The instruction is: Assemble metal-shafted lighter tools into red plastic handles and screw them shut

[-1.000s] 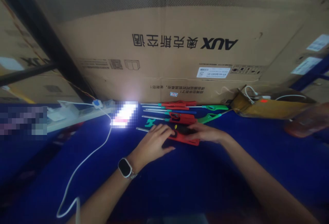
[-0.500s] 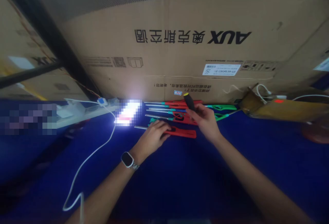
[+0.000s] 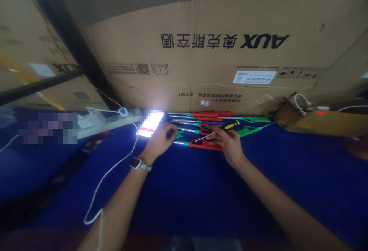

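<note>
A row of long-shafted tools with red, green and blue handles [image 3: 209, 122] lies on the blue surface against a big cardboard box. My right hand [image 3: 227, 143] is closed on a black-and-yellow-handled screwdriver [image 3: 230, 126], whose thin shaft points left and down over the nearest red tool [image 3: 205, 145]. My left hand [image 3: 161, 139], with a watch on the wrist, rests with curled fingers on the metal shaft ends at the left of the row, beside a small green piece [image 3: 179, 132]. What its fingers pinch, if anything, is hidden.
A lit phone [image 3: 150, 124] lies left of the tools, with a white cable [image 3: 109, 174] trailing toward me. A power strip [image 3: 97, 122] sits at the left. The AUX cardboard box [image 3: 218, 51] walls the back. A brown pouch with cables [image 3: 316, 122] lies at the right.
My right hand lifted the black-and-yellow screwdriver off the red tool, then swung it down so the shaft points left. My left hand slid left along the shafts toward the phone.
</note>
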A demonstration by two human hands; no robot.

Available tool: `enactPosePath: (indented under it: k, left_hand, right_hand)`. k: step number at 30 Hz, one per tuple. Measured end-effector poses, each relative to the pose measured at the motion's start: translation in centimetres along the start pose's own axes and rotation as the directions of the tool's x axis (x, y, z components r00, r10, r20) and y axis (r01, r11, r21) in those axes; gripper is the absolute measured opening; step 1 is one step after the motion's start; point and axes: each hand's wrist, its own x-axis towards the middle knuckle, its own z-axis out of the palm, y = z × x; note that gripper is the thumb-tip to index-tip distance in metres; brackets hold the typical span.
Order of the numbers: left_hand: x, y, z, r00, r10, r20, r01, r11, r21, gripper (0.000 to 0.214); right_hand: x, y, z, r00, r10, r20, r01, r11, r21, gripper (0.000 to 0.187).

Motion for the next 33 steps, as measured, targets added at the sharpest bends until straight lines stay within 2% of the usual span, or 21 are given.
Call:
enactPosePath:
  k: [3, 6, 10, 13, 16, 22, 28, 31, 33]
  left_hand:
    - [0.0, 0.4, -0.1, 0.995, 0.069, 0.071, -0.075, 0.994, 0.080, 0.019]
    - [-0.1, 0.5, -0.7, 0.994, 0.071, 0.087, -0.079, 0.992, 0.095, 0.021]
    - [-0.2, 0.2, -1.4, 0.997, 0.023, 0.080, -0.028, 0.998, 0.059, 0.019]
    - [-0.2, -0.2, -1.7, 1.000, -0.008, 0.021, 0.006, 0.998, 0.066, 0.021]
    - [-0.2, -0.7, -1.8, 0.999, -0.049, 0.004, 0.048, 0.996, 0.073, 0.018]
    - [-0.2, -1.0, -1.4, 0.997, -0.078, 0.009, 0.077, 0.993, 0.093, 0.012]
    - [-0.2, -0.8, -1.1, 0.997, -0.072, 0.032, 0.068, 0.989, 0.128, 0.011]
    - [-0.3, -1.1, -1.1, 0.997, -0.080, 0.013, 0.078, 0.991, 0.113, 0.011]
    - [-0.3, -1.3, -1.2, 0.997, -0.080, -0.007, 0.080, 0.992, 0.102, 0.011]
  right_hand:
    - [0.5, 0.2, 1.0, 0.998, -0.059, 0.036, 0.064, 0.986, -0.156, 0.044]
    - [1.6, 0.6, 2.3, 0.985, -0.129, 0.114, 0.161, 0.925, -0.345, 0.048]
    - [3.4, 1.0, 4.2, 0.940, -0.266, 0.213, 0.341, 0.747, -0.571, 0.036]
    - [4.2, 1.0, 5.4, 0.924, -0.296, 0.241, 0.378, 0.615, -0.693, 0.024]
    - [4.7, 1.2, 6.1, 0.914, -0.301, 0.273, 0.400, 0.544, -0.738, 0.021]
    - [5.1, 1.6, 6.2, 0.896, -0.337, 0.290, 0.432, 0.500, -0.751, 0.021]
    - [5.2, 1.7, 6.5, 0.891, -0.318, 0.324, 0.449, 0.502, -0.739, 0.020]
    - [5.5, 2.0, 6.7, 0.895, -0.319, 0.312, 0.442, 0.537, -0.719, 0.020]
    - [5.7, 2.1, 6.6, 0.906, -0.314, 0.283, 0.420, 0.590, -0.690, 0.022]
